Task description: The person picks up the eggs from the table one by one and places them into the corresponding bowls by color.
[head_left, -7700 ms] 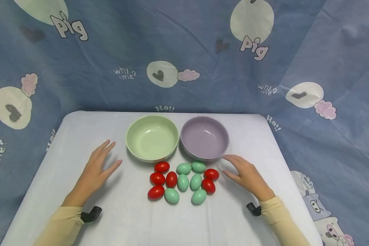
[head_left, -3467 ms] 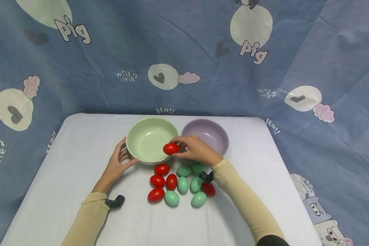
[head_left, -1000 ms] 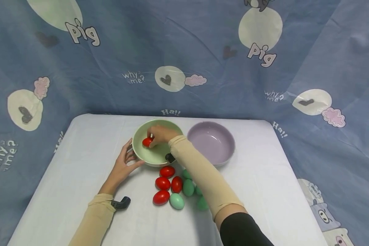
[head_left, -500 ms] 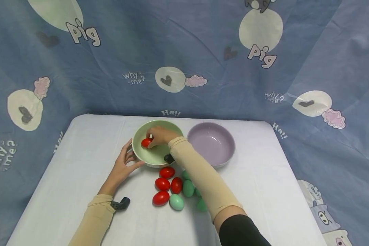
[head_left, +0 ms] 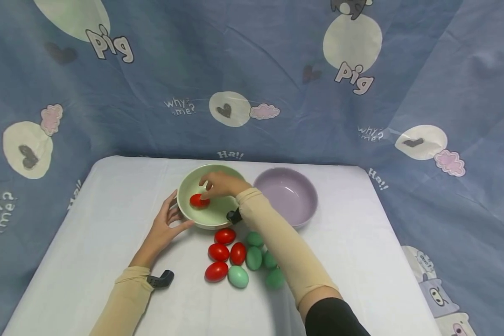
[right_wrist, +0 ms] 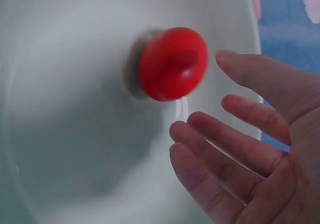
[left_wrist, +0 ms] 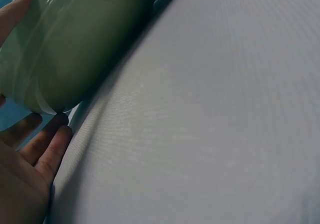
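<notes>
Inside the green bowl (head_left: 185, 186) a red egg (head_left: 197, 201) lies on the bottom. My right hand (head_left: 220, 184) hovers over the bowl, and the right wrist view shows its fingers spread apart beside the red egg (right_wrist: 172, 64), with a gap between. At the bowl's left side is my left hand (head_left: 164, 228), its thumb near the front rim and other fingers along the wall. The left wrist view shows those fingertips (left_wrist: 60, 119) right at the outer wall of the green bowl (left_wrist: 85, 39), fairly straight.
A purple bowl (head_left: 306, 200) stands to the right of the green one. In front lie several red eggs (head_left: 216, 271) and several green eggs (head_left: 238, 276) on the white table (head_left: 109, 210). My right sleeve (head_left: 285, 247) passes over some of the green ones.
My right hand has carried a red egg from the right side of the group into the green bowl and just let it go. Earlier, my left hand came to the bowl's side.
</notes>
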`<action>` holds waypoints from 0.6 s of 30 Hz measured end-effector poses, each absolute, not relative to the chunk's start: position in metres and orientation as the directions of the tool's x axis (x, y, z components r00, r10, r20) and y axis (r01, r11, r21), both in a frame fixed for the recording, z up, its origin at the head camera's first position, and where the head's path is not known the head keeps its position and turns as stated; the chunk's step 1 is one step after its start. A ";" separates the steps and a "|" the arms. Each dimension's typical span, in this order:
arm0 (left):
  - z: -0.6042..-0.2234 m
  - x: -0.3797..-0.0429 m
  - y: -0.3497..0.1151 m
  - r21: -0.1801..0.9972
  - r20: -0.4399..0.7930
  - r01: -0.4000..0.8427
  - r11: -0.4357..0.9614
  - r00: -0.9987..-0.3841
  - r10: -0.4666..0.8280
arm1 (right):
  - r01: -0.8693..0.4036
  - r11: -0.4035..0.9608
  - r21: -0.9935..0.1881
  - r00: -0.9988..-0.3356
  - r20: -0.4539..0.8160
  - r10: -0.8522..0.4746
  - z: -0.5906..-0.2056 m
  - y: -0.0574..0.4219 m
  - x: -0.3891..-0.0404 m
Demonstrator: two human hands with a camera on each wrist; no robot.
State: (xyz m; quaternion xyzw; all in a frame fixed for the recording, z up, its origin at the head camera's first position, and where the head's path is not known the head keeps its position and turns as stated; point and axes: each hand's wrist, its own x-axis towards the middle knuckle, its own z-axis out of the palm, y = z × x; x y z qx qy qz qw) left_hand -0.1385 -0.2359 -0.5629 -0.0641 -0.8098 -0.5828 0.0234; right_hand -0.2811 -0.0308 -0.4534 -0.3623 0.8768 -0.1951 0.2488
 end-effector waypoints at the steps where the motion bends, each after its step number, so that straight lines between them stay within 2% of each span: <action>1: -0.562 -0.138 -0.236 0.941 0.115 0.133 0.310 -0.990 0.076 | -0.548 0.651 -0.526 -0.609 -0.284 -0.741 -0.452 -0.029 -0.281; 6: -0.561 -0.138 -0.236 0.942 0.121 0.139 0.306 -0.990 0.078 | -0.584 0.611 -0.535 -0.597 -0.227 -0.770 -0.443 -0.019 -0.278; 10: -0.561 -0.138 -0.235 0.939 0.123 0.141 0.312 -0.989 0.077 | -0.555 0.584 -0.593 -0.598 -0.203 -0.775 -0.439 -0.007 -0.274; 18: -0.562 -0.138 -0.235 0.944 0.116 0.131 0.302 -0.991 0.069 | -0.538 0.576 -0.615 -0.633 -0.157 -0.758 -0.432 0.021 -0.261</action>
